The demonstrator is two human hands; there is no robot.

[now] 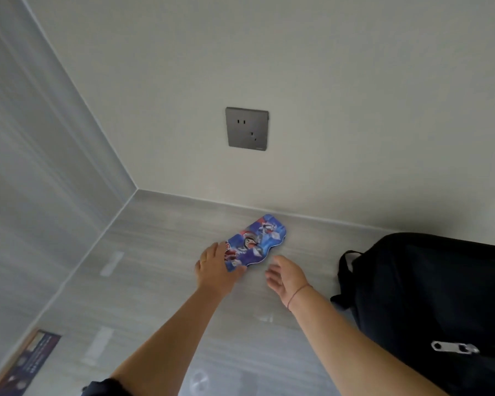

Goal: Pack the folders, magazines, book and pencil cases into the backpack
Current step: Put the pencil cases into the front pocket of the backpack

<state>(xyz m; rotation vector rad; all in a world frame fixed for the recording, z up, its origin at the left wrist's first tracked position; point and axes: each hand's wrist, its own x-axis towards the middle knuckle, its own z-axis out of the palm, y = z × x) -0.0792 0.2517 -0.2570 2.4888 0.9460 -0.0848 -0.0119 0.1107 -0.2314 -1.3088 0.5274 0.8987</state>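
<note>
A blue pencil case [256, 241] with a red and white cartoon print lies on the grey floor close to the wall. My left hand [216, 267] rests on its near end, fingers over the edge and thumb under it. Just to the right of the case my right hand [286, 274] hovers with its fingers spread and holds nothing. The black backpack [429, 295] lies on the floor at the right, with a carry strap [344, 270] toward my right hand and a silver zipper pull [455, 347] on its near side.
A grey wall socket [247, 130] sits on the wall above the case. The corner of the room [136, 190] is at the left. A dark printed sheet or magazine [26, 364] lies on the floor at the bottom left.
</note>
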